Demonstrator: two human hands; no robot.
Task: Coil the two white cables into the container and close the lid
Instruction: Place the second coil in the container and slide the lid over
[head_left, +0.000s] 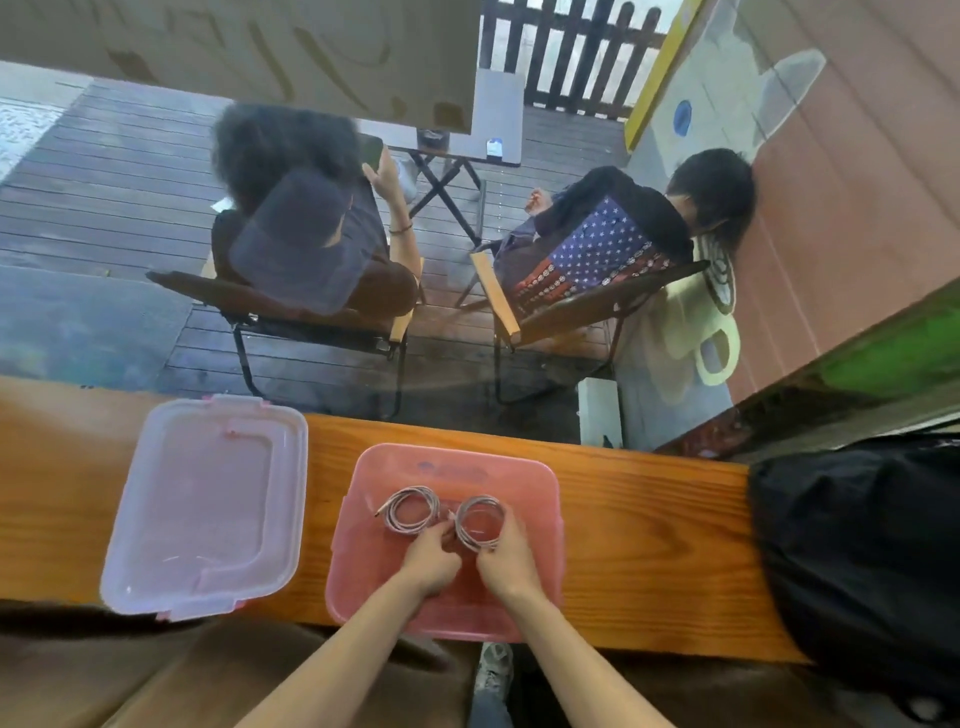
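Note:
A pink see-through container stands open on the wooden counter. Two white cables lie coiled side by side inside it: the left coil and the right coil. My left hand reaches into the container and pinches the near edge of the left coil. My right hand grips the near right side of the right coil. The clear lid with pink clips lies flat on the counter, left of the container.
A black bag sits on the counter to the right of the container. Beyond the counter is a window onto a wooden deck, where two people sit in folding chairs at a small table.

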